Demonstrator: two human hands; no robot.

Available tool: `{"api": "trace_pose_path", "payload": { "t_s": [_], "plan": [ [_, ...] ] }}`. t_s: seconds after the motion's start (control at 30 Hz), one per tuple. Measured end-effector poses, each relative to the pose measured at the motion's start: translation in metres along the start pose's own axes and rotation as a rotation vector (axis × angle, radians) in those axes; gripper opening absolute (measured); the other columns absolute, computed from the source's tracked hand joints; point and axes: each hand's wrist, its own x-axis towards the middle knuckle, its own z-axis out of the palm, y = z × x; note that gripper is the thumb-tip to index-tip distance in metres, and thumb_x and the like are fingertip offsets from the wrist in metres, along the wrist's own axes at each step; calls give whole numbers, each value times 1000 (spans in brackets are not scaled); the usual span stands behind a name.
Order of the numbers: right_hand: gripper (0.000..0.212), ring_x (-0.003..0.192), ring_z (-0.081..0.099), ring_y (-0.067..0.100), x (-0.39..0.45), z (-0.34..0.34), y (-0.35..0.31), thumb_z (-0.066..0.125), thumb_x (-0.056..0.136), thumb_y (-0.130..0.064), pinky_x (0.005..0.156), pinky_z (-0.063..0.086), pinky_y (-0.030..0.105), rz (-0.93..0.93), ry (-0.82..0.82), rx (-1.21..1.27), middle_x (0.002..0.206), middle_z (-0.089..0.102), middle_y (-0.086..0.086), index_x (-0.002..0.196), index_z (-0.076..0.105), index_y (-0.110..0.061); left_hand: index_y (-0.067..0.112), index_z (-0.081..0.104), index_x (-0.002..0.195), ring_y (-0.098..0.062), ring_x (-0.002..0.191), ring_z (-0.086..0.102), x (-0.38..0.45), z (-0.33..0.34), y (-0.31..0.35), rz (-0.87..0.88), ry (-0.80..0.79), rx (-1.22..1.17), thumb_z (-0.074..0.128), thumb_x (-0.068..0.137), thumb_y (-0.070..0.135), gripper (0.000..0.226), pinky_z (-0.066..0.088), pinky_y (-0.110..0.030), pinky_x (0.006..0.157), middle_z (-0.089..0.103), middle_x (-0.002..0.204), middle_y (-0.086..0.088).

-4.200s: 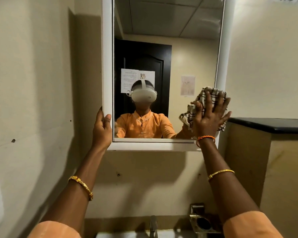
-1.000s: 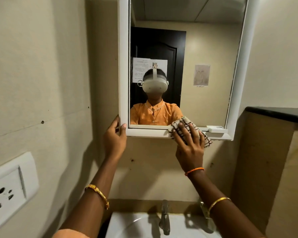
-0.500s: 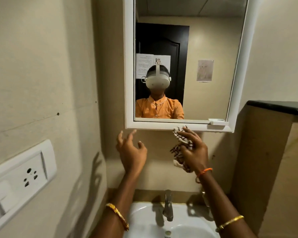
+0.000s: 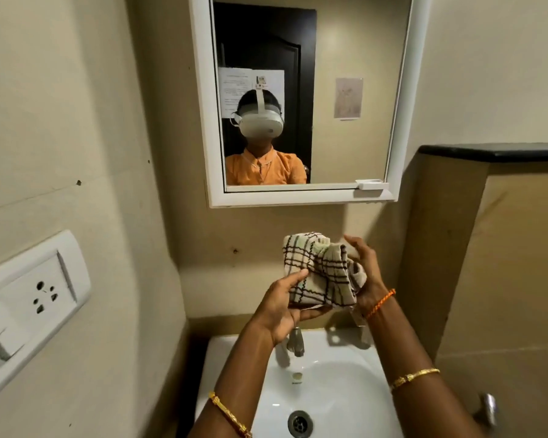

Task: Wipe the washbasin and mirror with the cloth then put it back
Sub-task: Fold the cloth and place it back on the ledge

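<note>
Midair, bunched checked cloth [image 4: 321, 273] sits above washbasin [image 4: 336, 403], below mirror [image 4: 345, 121] frame's lower edge. Left hand [image 4: 282, 306] grips it from beneath; right hand [image 4: 366, 273] cups its far side, fingers loosely spread.

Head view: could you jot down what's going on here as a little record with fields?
cloth: checked, bunched, held between both hands
left hand: grips cloth from below, thumb on top
right hand: cradles cloth's right side, fingers spread
washbasin: white, below the hands
tap: behind left wrist
mirror: white frame, above the hands
socket plate: left wall
</note>
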Motion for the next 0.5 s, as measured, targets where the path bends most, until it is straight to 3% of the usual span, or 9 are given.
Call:
{"api": "trace_pose_path", "payload": {
  "t_s": [0.1,0.2,0.27,0.33,0.4,0.47,0.5],
  "plan": [
    [72,77,68,29,-10,-13,0,52,72,-71,70,56,40,34,49,-262,96,71,17,110,63,-11,7,65,97,-25,71,71,0,-6,-11,25,140,208,56,92,22,18,60,-37,64,74,78,-11],
    [78,106,62,31,-24,-22,8,77,59,-57,93,51,50,123,4,-569,122,62,14,123,54,-20,12,67,91,-21,67,69,-3,-6,-12,61,208,395,62,88,28,18,56,-29,52,73,75,-8],
    [82,105,64,30,-28,-30,12,86,60,-28,92,52,47,150,23,-527,119,64,15,129,43,-17,11,69,89,-19,64,68,-2,-6,-8,52,206,382,64,85,32,22,54,-26,53,73,72,-6],
    [55,88,71,27,-34,-34,10,76,70,-10,80,58,41,157,-24,-397,99,72,17,119,53,-1,10,71,89,-19,68,66,1,-2,-3,32,204,357,65,83,33,24,56,-28,62,72,74,-6],
    [36,81,71,27,-38,-38,0,72,73,-5,77,59,40,175,-48,-283,90,73,17,106,62,3,11,70,91,-20,74,64,7,9,0,22,183,331,65,82,33,24,54,-31,70,71,78,-6],
    [42,90,68,31,-41,-43,-21,71,69,-3,89,54,45,129,-58,-222,97,71,19,110,63,1,12,69,94,-18,77,63,16,28,3,32,146,269,64,83,32,23,53,-29,69,70,81,-5],
    [41,90,68,30,-43,-45,-33,70,70,-1,87,55,45,77,-51,-231,98,71,18,110,63,-1,13,68,96,-17,77,63,21,37,6,44,126,234,64,83,31,22,53,-28,69,70,83,-4]
  ]
}}
